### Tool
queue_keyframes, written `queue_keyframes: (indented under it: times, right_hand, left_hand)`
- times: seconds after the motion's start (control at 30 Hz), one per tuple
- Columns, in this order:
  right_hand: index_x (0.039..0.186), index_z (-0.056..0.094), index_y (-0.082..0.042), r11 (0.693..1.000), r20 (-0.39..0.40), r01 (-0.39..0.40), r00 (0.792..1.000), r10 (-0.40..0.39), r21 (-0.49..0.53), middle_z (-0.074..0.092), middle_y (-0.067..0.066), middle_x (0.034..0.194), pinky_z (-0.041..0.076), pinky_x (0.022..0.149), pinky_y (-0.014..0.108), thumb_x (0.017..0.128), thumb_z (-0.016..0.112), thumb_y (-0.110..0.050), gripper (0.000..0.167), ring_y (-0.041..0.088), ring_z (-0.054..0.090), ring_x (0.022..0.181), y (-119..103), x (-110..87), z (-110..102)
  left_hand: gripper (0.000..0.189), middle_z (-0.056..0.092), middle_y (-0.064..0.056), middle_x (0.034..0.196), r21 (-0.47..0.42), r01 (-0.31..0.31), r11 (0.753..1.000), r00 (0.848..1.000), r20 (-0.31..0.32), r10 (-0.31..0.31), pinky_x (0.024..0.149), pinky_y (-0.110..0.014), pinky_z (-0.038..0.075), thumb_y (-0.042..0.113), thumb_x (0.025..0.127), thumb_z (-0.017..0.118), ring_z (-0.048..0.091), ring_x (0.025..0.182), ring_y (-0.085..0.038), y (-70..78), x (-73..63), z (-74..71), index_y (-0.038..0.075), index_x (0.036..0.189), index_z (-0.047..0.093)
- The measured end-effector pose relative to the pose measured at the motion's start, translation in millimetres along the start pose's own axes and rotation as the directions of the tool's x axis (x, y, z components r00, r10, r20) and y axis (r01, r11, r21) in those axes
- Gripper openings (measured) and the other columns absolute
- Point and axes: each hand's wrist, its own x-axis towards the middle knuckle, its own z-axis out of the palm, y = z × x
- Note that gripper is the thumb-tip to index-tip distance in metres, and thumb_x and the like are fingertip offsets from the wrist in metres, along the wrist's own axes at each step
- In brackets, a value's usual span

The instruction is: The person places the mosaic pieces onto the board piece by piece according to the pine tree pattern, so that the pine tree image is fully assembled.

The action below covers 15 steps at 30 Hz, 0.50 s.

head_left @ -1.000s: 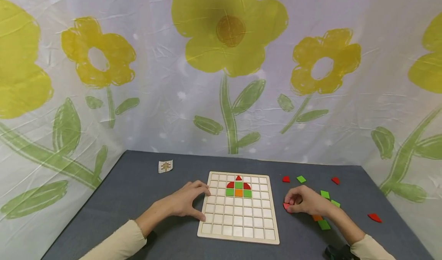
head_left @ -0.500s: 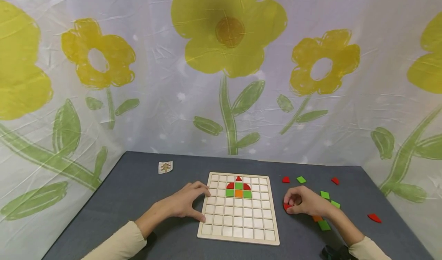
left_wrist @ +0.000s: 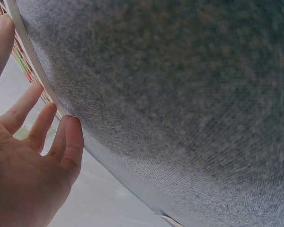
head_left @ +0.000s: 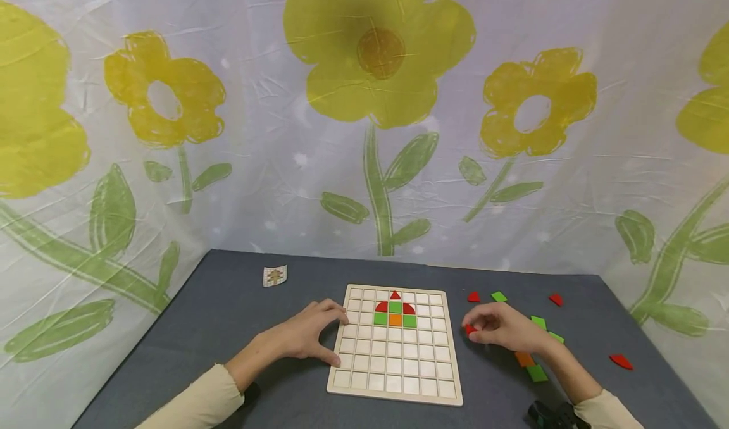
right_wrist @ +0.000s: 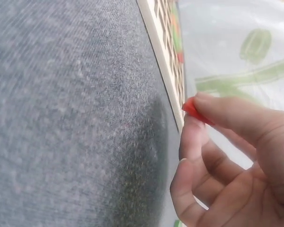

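Note:
A wooden grid board (head_left: 394, 366) lies on the dark cloth. Near its far edge are set a red triangle (head_left: 395, 295), a green square (head_left: 395, 306) between two red quarter-round tiles, and an orange square (head_left: 395, 319) flanked by green ones. My left hand (head_left: 302, 333) rests at the board's left edge, thumb and fingers spread along the rim. Between right thumb and index finger my right hand (head_left: 504, 325) pinches a red tile (right_wrist: 195, 111), mostly covered by the fingertips. That hand is just right of the board, above the cloth, with a shadow below.
Loose red tiles (head_left: 621, 361) and green tiles (head_left: 536, 373) are scattered to the right, with an orange tile (head_left: 524, 359) by the right wrist. A small pattern card (head_left: 275, 276) lies at the back left. Flowered fabric (head_left: 342, 163) hangs behind the table.
My right hand has lifted the red tile off the cloth and shifted slightly left and away from me. The left hand stays at the board's edge.

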Motion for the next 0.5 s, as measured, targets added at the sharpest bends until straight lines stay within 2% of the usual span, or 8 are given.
queue_keyframes:
  times: [0.17,0.5]
  right_hand:
    - [0.112,0.065,0.006,1.000,-0.021,0.014,1.000,-0.014,0.000,0.064,0.014,0.085,0.052,0.063,0.031,0.096,0.070,-0.003,0.019,0.025,0.058,0.066,-1.9,3.1,1.3]
    - [0.106,0.066,0.002,0.999,-0.053,-0.038,0.998,0.037,-0.020,0.067,0.011,0.089,0.053,0.067,0.032,0.097,0.070,-0.005,0.012,0.026,0.063,0.075,-5.9,8.5,5.0]
  left_hand:
    - [0.072,0.045,-0.009,0.143,-0.001,0.000,1.000,1.000,0.000,0.000,0.101,-0.054,0.040,0.046,0.076,0.089,0.043,0.127,-0.034,-1.3,0.2,1.4,0.012,0.132,0.060]
    - [0.070,0.045,-0.009,0.143,-0.004,0.018,1.000,1.000,0.006,-0.018,0.102,-0.055,0.039,0.046,0.077,0.089,0.042,0.129,-0.035,-1.2,1.3,0.8,0.014,0.132,0.060]
